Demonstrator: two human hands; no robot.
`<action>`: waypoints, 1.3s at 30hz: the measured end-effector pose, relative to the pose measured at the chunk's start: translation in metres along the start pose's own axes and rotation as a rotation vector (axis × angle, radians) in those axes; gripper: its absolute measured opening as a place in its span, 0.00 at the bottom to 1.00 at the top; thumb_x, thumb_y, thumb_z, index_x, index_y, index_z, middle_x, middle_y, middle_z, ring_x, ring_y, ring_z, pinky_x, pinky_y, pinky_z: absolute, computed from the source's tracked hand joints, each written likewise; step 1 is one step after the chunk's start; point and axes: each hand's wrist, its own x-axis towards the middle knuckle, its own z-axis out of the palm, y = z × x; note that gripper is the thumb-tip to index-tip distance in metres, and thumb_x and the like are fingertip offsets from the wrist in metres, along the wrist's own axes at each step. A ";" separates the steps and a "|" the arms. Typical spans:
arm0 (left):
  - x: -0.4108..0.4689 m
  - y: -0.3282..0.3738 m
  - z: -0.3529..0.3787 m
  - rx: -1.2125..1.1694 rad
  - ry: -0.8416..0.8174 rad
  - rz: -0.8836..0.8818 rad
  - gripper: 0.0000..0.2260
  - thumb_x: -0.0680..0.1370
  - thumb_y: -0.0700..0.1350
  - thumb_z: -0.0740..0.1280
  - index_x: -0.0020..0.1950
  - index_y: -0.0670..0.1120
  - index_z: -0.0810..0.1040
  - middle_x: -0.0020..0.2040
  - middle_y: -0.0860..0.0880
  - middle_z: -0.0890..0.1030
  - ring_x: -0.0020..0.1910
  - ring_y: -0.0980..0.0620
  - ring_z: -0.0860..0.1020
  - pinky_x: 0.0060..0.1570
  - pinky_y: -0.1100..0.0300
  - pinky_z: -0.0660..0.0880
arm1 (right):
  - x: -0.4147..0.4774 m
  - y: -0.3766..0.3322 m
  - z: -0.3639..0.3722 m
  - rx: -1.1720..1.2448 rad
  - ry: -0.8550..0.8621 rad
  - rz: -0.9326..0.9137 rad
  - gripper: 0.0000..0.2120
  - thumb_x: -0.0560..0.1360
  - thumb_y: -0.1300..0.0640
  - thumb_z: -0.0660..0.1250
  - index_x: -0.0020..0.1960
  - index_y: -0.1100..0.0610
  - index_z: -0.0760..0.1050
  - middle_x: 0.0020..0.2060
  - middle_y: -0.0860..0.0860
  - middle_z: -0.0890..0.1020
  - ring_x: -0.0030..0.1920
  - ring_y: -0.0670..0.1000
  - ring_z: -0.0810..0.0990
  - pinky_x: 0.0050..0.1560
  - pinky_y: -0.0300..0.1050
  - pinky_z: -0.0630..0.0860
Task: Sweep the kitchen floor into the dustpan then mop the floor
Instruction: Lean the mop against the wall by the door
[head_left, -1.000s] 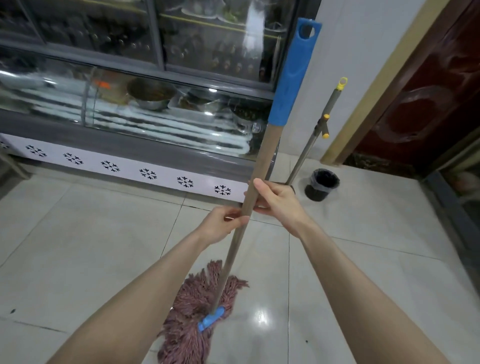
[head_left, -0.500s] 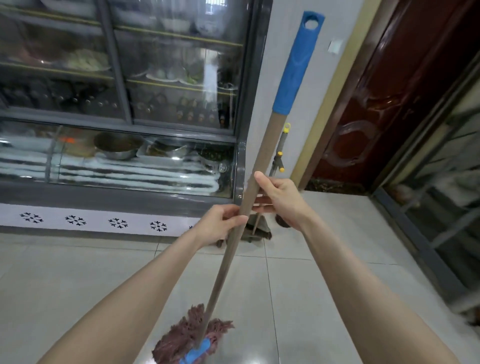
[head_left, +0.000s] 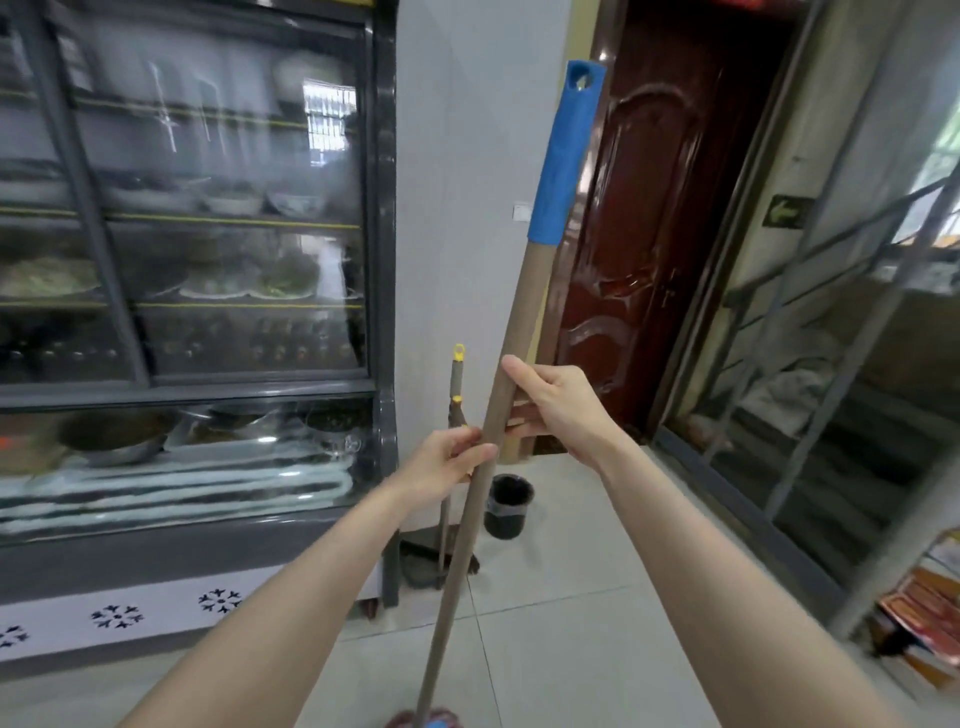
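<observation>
The mop has a long brown handle (head_left: 514, 322) with a blue grip at its top end, and it leans up and to the right. My right hand (head_left: 558, 408) grips the handle from the right. Just below it, my left hand (head_left: 447, 460) grips the same handle. Only the top of the reddish mop head (head_left: 426, 721) shows at the bottom edge, on the pale tiled floor (head_left: 571, 649). Behind the mop, a dark dustpan (head_left: 426, 561) with a grey, yellow-tipped stick stands upright against the wall.
A glass-fronted display fridge (head_left: 182, 312) full of dishes fills the left. A small black bin (head_left: 509, 504) stands by the white wall. A dark red door (head_left: 654, 234) is behind it. A metal-framed glass partition (head_left: 831, 364) runs along the right, with stacked items at its foot.
The view has risen and turned right, so the mop head has dropped almost out of sight. Both hands have stayed on the handle; the door and partition have come into view.
</observation>
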 end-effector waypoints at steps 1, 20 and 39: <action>0.010 0.005 0.005 -0.006 -0.004 0.010 0.08 0.81 0.40 0.62 0.59 0.44 0.77 0.46 0.55 0.80 0.42 0.68 0.79 0.43 0.68 0.75 | 0.002 -0.005 -0.010 -0.014 0.013 -0.013 0.21 0.77 0.47 0.66 0.53 0.66 0.81 0.46 0.62 0.84 0.45 0.58 0.85 0.48 0.56 0.81; 0.305 0.091 0.142 0.105 0.037 0.173 0.08 0.81 0.45 0.62 0.57 0.45 0.77 0.47 0.50 0.82 0.48 0.51 0.80 0.48 0.55 0.75 | 0.174 -0.022 -0.279 -0.081 0.079 -0.206 0.22 0.76 0.45 0.66 0.49 0.65 0.82 0.43 0.60 0.85 0.45 0.60 0.85 0.44 0.57 0.82; 0.594 0.095 0.000 0.241 0.145 0.290 0.06 0.82 0.43 0.61 0.53 0.43 0.76 0.44 0.49 0.78 0.47 0.52 0.78 0.47 0.59 0.78 | 0.499 -0.043 -0.295 -0.093 0.076 -0.365 0.24 0.76 0.44 0.66 0.46 0.67 0.82 0.34 0.52 0.85 0.34 0.54 0.84 0.36 0.51 0.83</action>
